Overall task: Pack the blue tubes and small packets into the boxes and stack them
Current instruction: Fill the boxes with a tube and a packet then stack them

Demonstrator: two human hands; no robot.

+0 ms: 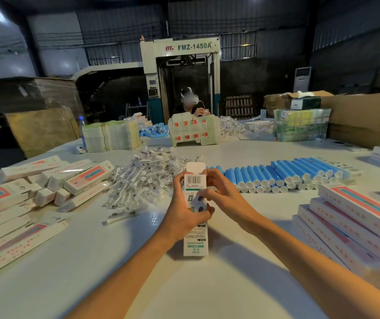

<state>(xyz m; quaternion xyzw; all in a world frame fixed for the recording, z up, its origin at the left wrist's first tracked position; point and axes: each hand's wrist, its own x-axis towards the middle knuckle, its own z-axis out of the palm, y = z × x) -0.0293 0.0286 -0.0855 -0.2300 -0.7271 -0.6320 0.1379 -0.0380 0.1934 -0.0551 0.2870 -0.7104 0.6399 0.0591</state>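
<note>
A long white box (195, 246) with a barcode and green print stands tilted in the middle of the table, its far end flap open. My left hand (182, 217) grips its left side. My right hand (219, 192) holds the right side near the open end, fingers curled over the top edge. Blue tubes (283, 173) with white caps lie in a row behind and to the right. A heap of small clear packets (147, 178) lies behind and to the left. Whether anything is inside the box is hidden.
Loose boxes (46, 185) are strewn at the left. Neat stacks of closed boxes (350, 217) stand at the right. Flat carton bundles (110, 135) and a person (190, 104) are across the white table (115, 272). Large cardboard cartons (364, 116) sit at the far right.
</note>
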